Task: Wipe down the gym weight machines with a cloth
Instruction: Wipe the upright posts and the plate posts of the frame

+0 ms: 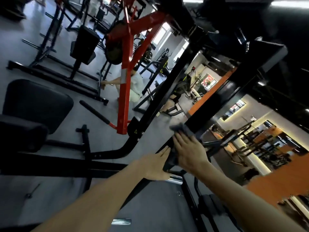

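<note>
The view is strongly tilted. A black weight machine frame beam (168, 91) runs diagonally from top right down to the centre. My right hand (189, 151) lies flat with straight fingers on a dark grey cloth (181, 129), pressing it against the beam's lower part. My left hand (157, 163) holds the side of the same black beam just below, fingers lying along its edge. Part of the cloth is hidden under my right palm.
A red machine upright (124, 91) stands just left of the beam. A black padded seat (33, 104) sits at left, with a padded handle bar (95, 112) beside it. A person in light clothes (136, 84) crouches behind the red post. Orange walls and racks fill the right.
</note>
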Motion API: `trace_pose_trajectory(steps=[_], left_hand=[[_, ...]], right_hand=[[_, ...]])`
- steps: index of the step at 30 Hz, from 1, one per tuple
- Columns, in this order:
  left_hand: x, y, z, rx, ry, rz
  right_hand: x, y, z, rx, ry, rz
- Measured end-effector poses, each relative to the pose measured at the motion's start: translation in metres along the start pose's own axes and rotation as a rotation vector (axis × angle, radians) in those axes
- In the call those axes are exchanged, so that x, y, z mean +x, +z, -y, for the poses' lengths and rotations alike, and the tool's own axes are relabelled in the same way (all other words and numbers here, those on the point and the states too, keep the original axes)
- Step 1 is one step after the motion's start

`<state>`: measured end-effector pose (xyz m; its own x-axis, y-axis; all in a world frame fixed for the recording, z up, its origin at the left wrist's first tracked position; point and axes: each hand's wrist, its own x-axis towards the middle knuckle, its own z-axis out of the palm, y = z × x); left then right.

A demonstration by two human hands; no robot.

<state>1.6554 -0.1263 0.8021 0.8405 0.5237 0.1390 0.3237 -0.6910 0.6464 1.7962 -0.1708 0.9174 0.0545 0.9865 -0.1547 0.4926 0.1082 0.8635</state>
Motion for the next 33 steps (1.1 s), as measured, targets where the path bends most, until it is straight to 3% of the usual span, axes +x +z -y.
trace_pose_trajectory(steps=[3, 7, 10, 13, 15, 17, 22, 29, 33], left_hand=[[-0.016, 0.015, 0.022, 0.013, -0.123, 0.059], [-0.024, 0.033, 0.052, 0.269, -0.296, 0.107], [-0.036, 0.048, 0.069, 0.377, -0.410, 0.206], [-0.054, 0.069, 0.082, 0.482, -0.401, 0.267], [-0.057, 0.076, 0.086, 0.512, -0.375, 0.241], [-0.057, 0.075, 0.089, 0.517, -0.372, 0.233], [-0.056, 0.066, 0.092, 0.470, -0.355, 0.269], [-0.062, 0.067, 0.100, 0.456, -0.296, 0.214], [-0.063, 0.069, 0.103, 0.485, -0.286, 0.219]], right_hand=[[0.005, -0.005, -0.005, -0.012, -0.082, -0.038], [0.017, -0.022, -0.052, -0.070, 0.154, -0.179], [0.025, -0.010, -0.011, -0.016, 0.169, -0.142], [0.022, 0.028, 0.065, 0.046, -0.062, -0.032], [0.019, 0.035, 0.079, 0.014, -0.171, 0.025], [0.028, 0.027, 0.068, 0.025, -0.128, -0.015], [0.054, 0.010, 0.050, 0.021, 0.332, -0.117], [0.024, 0.063, 0.185, 0.420, 0.185, -0.067], [0.028, 0.073, 0.207, 0.507, 0.186, -0.062]])
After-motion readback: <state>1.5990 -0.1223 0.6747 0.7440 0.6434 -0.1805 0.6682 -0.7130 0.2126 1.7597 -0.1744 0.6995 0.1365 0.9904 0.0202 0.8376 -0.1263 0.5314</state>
